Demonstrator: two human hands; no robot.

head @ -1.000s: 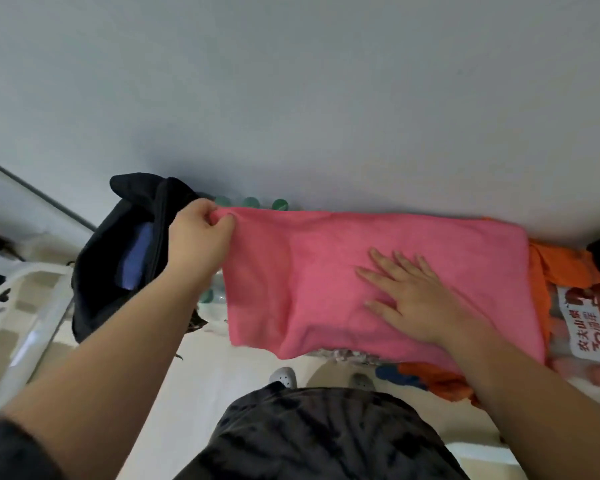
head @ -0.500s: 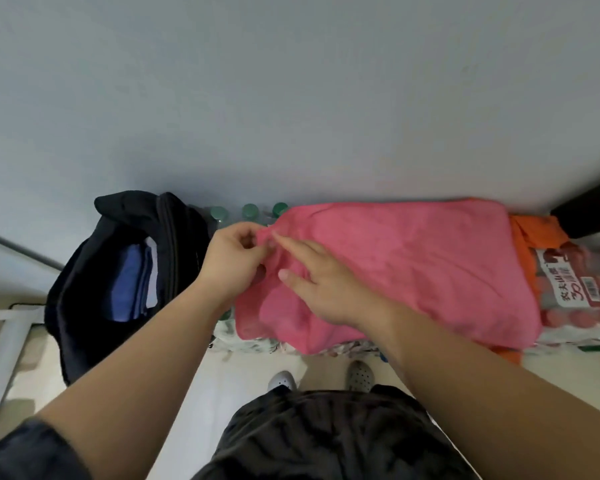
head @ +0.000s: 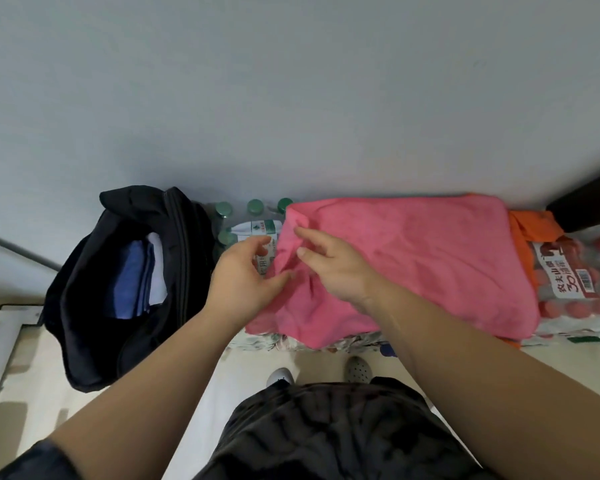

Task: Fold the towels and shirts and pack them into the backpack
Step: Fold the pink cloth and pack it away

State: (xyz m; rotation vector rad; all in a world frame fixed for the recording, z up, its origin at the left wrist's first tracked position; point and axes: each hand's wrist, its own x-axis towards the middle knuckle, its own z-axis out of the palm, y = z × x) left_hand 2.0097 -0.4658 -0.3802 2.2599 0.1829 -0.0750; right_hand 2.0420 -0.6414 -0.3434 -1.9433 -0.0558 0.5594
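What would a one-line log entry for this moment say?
step: folding pink towel | left hand: open at towel's left edge | right hand: on its left corner, grip unclear | backpack: open, blue cloth inside
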